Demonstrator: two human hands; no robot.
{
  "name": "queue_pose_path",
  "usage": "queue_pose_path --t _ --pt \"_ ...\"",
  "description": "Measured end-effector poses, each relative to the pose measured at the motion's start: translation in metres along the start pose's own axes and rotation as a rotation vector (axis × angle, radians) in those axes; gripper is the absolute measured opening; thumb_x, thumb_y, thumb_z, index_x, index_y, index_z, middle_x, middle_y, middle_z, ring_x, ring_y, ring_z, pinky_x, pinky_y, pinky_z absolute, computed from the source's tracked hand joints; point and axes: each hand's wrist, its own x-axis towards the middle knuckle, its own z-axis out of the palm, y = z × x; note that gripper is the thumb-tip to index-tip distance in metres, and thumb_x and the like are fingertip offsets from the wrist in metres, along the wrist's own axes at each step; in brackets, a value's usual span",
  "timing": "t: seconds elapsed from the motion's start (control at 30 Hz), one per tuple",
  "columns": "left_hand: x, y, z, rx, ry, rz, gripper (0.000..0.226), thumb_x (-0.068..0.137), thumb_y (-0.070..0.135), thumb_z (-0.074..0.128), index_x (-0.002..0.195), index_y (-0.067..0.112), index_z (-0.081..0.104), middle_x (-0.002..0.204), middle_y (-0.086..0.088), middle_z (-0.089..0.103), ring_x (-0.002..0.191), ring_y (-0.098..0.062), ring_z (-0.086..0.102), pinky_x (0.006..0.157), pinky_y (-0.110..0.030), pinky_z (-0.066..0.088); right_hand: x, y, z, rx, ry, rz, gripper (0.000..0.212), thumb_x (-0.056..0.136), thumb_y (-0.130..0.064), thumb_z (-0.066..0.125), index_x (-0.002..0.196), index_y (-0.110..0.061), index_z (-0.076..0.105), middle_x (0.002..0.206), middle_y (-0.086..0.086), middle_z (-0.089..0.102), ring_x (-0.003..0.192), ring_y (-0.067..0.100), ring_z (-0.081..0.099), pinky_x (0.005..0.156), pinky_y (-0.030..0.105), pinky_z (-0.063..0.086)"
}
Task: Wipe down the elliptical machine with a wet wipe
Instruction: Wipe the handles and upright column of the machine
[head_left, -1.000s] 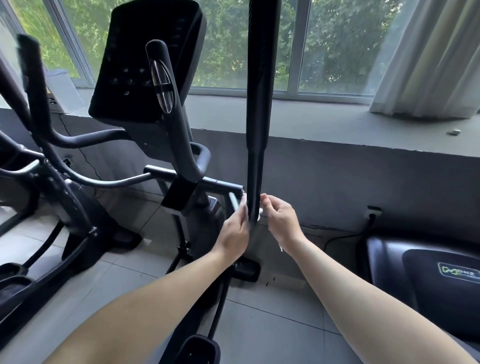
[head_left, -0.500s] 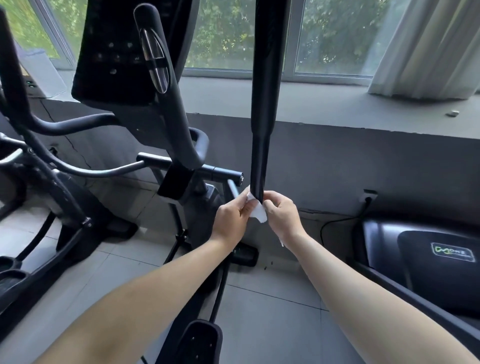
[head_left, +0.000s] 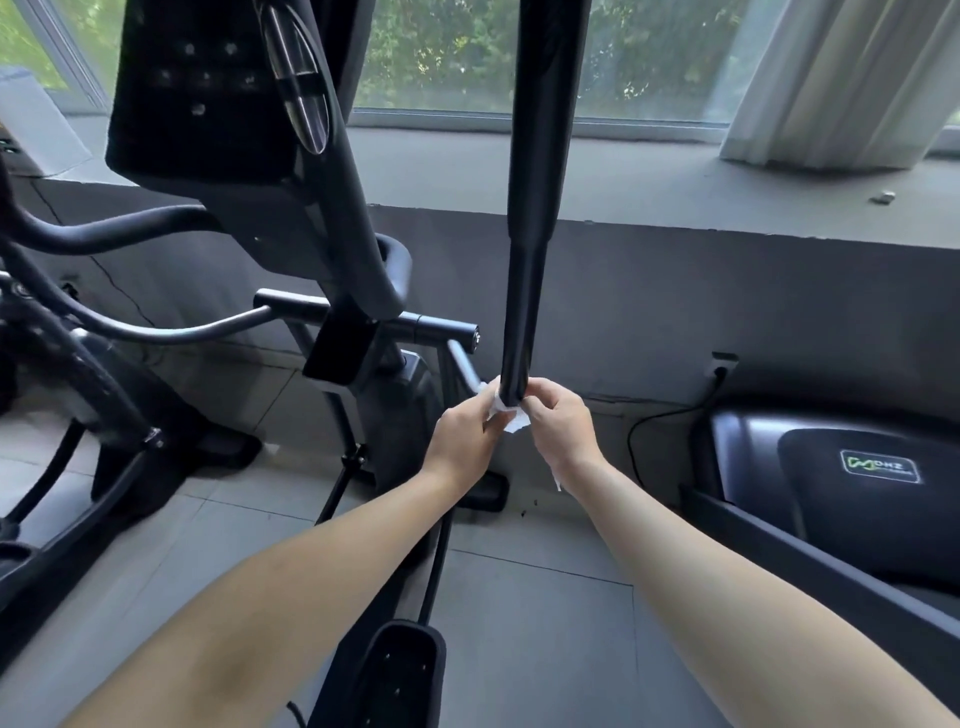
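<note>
The black elliptical machine stands in front of me, its console (head_left: 208, 93) at the upper left and its upright swing arm (head_left: 540, 208) running down the middle. A white wet wipe (head_left: 509, 415) is wrapped around the lower end of that arm. My left hand (head_left: 465, 434) pinches the wipe from the left side. My right hand (head_left: 558, 421) pinches it from the right, fingers curled against the arm. Part of the wipe hangs crumpled below the fingers. A foot pedal (head_left: 395, 670) lies low between my forearms.
A second elliptical (head_left: 78, 364) stands at the left. A black treadmill hood (head_left: 841, 467) with a green logo sits at the right, a cable and wall socket (head_left: 722, 364) beside it. Behind run a grey ledge (head_left: 675, 197), windows and a white curtain (head_left: 841, 78).
Both hands slid from flanking the arm to closing the wipe round its lower end. The view tilted down and closer, so the console and arm appear larger.
</note>
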Motion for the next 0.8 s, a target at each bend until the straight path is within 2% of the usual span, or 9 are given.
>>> queue_pose_path --t 0.1,0.17,0.27,0.33,0.47,0.6,0.67,0.73,0.8 --pt "0.0 -0.005 0.001 -0.016 0.035 0.065 0.044 0.105 0.035 0.056 0.148 0.037 0.049 0.114 0.006 0.073 0.107 -0.008 0.065 0.085 -0.009 0.043 -0.003 0.001 0.002 -0.002 0.028 0.009 0.032 0.096 -0.018 0.052 0.108 -0.036 0.077 0.105 -0.021 0.075 0.109 0.0 0.065 0.101 0.031 0.051" --pt "0.002 -0.007 0.002 -0.01 -0.004 0.05 0.044 0.105 0.028 0.054 0.147 0.04 0.048 0.108 0.01 0.071 0.101 -0.008 0.064 0.081 -0.006 0.041 -0.005 0.001 0.004 0.013 0.046 0.029 0.033 0.096 -0.019 0.051 0.108 -0.037 0.076 0.105 -0.021 0.075 0.108 0.0 0.065 0.1 0.03 0.051" --pt "0.007 -0.015 0.003 0.007 -0.088 0.01 0.041 0.106 0.024 0.052 0.14 0.045 0.05 0.093 0.024 0.063 0.089 0.003 0.059 0.075 -0.002 0.038 -0.006 0.001 0.009 0.035 0.068 0.051 0.031 0.095 -0.02 0.053 0.105 -0.036 0.077 0.102 -0.019 0.075 0.106 0.003 0.067 0.099 0.032 0.053" --pt "0.013 -0.024 0.004 0.025 -0.133 -0.022 0.038 0.106 0.025 0.051 0.14 0.043 0.051 0.098 0.025 0.063 0.092 0.008 0.059 0.076 -0.002 0.038 -0.005 0.003 0.013 0.024 0.079 0.058 0.031 0.094 -0.019 0.052 0.103 -0.036 0.077 0.101 -0.019 0.075 0.105 0.003 0.067 0.098 0.032 0.053" --pt "0.028 -0.042 0.011 0.056 -0.173 -0.091 0.038 0.109 0.03 0.043 0.144 0.02 0.053 0.132 -0.004 0.066 0.121 -0.022 0.061 0.087 -0.012 0.038 -0.004 0.004 0.018 -0.007 0.108 0.054 0.032 0.094 -0.018 0.051 0.1 -0.035 0.078 0.101 -0.019 0.075 0.104 0.003 0.067 0.097 0.029 0.051" --pt "0.027 -0.04 0.012 0.125 -0.17 -0.076 0.038 0.109 0.028 0.041 0.144 0.015 0.049 0.131 -0.011 0.065 0.121 -0.03 0.06 0.098 -0.033 0.045 -0.01 0.003 0.02 -0.003 0.121 0.055 0.033 0.096 -0.018 0.049 0.098 -0.034 0.078 0.101 -0.019 0.075 0.103 0.001 0.065 0.09 0.024 0.048" --pt "0.016 -0.036 0.005 0.098 -0.142 0.004 0.041 0.108 0.025 0.046 0.149 0.017 0.047 0.134 -0.002 0.064 0.122 -0.019 0.059 0.099 -0.022 0.041 -0.012 0.002 0.023 0.032 0.157 0.065 0.033 0.099 -0.019 0.049 0.101 -0.034 0.078 0.1 -0.021 0.075 0.1 -0.003 0.065 0.087 0.022 0.048" --pt "0.006 -0.037 -0.001 0.016 -0.126 0.107 0.043 0.108 0.021 0.049 0.151 0.02 0.046 0.13 0.015 0.061 0.117 0.005 0.053 0.096 -0.002 0.033 -0.012 0.002 0.028 0.066 0.202 0.075 0.033 0.1 -0.019 0.048 0.103 -0.034 0.077 0.098 -0.022 0.075 0.096 -0.007 0.065 0.087 0.022 0.049" --pt "0.004 -0.042 -0.001 -0.008 -0.142 0.132 0.044 0.108 0.02 0.049 0.152 0.02 0.045 0.128 0.023 0.053 0.116 0.017 0.044 0.096 0.001 0.029 -0.012 0.004 0.033 0.103 0.237 0.095 0.033 0.1 -0.018 0.048 0.1 -0.033 0.077 0.087 -0.022 0.074 0.079 -0.005 0.065 0.078 0.022 0.049"
